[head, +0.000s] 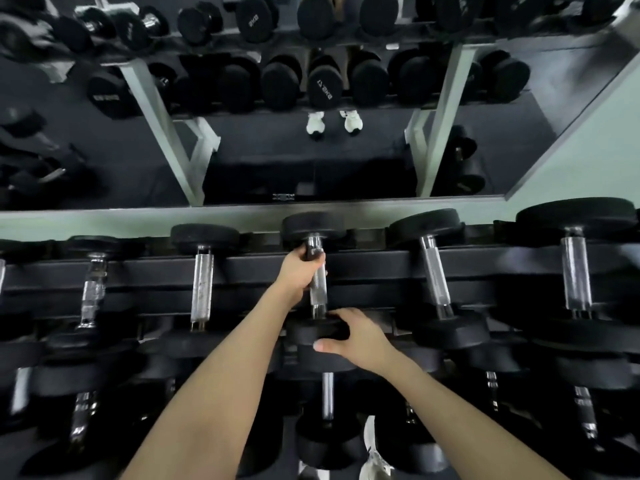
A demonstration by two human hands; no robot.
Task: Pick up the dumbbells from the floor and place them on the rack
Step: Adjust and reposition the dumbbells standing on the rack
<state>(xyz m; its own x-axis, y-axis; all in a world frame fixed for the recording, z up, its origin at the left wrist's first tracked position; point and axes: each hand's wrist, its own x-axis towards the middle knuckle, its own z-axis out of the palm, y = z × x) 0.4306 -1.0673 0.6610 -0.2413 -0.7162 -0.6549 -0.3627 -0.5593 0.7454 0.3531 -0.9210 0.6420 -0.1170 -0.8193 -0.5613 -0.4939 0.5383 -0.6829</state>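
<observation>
A black-headed dumbbell (319, 289) with a knurled chrome handle lies across the top tier of the black rack (374, 263), in the middle of the row. My left hand (298, 270) grips the far part of its handle, fingers curled round the bar. My right hand (356, 336) holds the near head of the same dumbbell, thumb under and fingers over its rim. The far head sits against the back rail below the mirror.
More dumbbells fill the top tier, such as one on the left (202, 289) and one on the right (436, 275). A lower tier holds others, one directly below (327, 396). A wall mirror (311, 161) behind the rack reflects the rack and white shoes.
</observation>
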